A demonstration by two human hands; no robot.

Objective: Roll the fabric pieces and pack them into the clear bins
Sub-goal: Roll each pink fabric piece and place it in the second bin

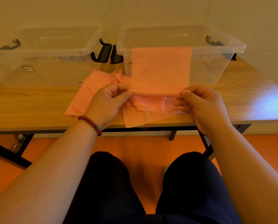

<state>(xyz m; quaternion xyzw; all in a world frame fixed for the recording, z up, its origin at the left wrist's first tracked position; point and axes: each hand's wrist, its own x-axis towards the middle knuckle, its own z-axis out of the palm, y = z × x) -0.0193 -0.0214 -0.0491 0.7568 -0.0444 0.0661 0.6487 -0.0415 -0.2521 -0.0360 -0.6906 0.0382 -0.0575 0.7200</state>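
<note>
A pink fabric piece [160, 70] is stretched out flat in front of me, its far edge reaching up against the right clear bin [215, 50]. Its near edge is folded over into a narrow roll. My left hand [109, 101] pinches the left end of that roll and my right hand [199, 102] pinches the right end. Beneath my hands lies a loose pile of more pink fabric pieces [89, 88] on the wooden table [30, 101]. The left clear bin [43, 50] stands at the back left.
Black latch handles [106, 53] hang between the two bins. The table's front edge runs just under my wrists, with its black frame legs below. A wall rises directly behind the bins. My knees are under the table edge.
</note>
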